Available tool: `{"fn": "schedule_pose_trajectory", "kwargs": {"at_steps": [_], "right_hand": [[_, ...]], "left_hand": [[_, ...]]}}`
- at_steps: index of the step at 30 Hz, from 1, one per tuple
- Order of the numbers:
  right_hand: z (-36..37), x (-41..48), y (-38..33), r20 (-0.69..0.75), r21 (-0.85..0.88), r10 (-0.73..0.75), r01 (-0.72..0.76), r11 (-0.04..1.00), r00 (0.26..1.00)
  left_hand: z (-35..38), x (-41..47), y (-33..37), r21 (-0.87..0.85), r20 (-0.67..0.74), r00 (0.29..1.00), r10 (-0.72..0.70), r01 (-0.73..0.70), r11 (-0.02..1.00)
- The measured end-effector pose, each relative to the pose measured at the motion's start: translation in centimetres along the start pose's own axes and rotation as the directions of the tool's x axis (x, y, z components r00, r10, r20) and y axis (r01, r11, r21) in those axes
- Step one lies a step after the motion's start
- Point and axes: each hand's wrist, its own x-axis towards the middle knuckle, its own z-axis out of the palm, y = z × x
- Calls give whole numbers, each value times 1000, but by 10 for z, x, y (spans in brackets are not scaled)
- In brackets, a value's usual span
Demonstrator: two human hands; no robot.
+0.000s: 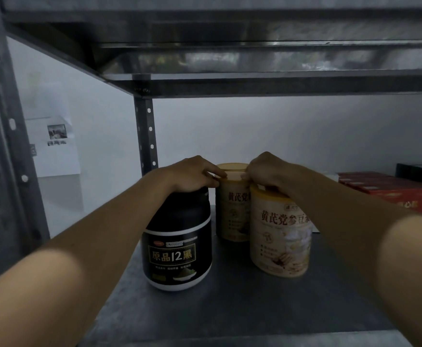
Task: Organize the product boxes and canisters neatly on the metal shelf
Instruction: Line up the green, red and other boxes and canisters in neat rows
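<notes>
On the grey metal shelf (230,311) a black canister (177,246) with gold lettering stands at the front left. To its right is a cream canister (280,236) with a yellow lid. A second cream canister (232,214) stands behind, between the two, and the lid of a third (231,166) shows at the back. My left hand (192,175) lies over the black canister's top, its fingers and thumb pinching the left rim of the second canister's lid. My right hand (267,171) lies over the front cream canister's lid, its curled fingers at the right rim of that same lid.
Flat red boxes (390,191) are stacked at the right of the shelf, with a black box (417,171) behind them. The upper shelf board (255,83) hangs low overhead. A perforated upright (146,136) stands behind the black canister. A white wall closes the back.
</notes>
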Motion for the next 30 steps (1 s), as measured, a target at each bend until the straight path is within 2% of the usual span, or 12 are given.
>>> {"fn": "schedule_pose_trajectory", "kwargs": {"at_steps": [14, 18, 23, 30], "right_hand": [[0, -7, -4, -11, 35, -9, 10, 999, 1000], [1, -8, -4, -39, -49, 6, -8, 999, 999], [1, -1, 0, -47, -172, -44, 35, 985, 998], [-1, -3, -2, -21, -213, -46, 40, 976, 999]], "left_hand": [[0, 3, -1, -8, 33, 999, 19, -18, 1000], [0, 3, -1, 1, 32, 999, 14, -14, 1000], [0, 4, -1, 3, 35, 999, 19, -19, 1000], [0, 5, -2, -9, 35, 999, 19, -18, 1000]]}}
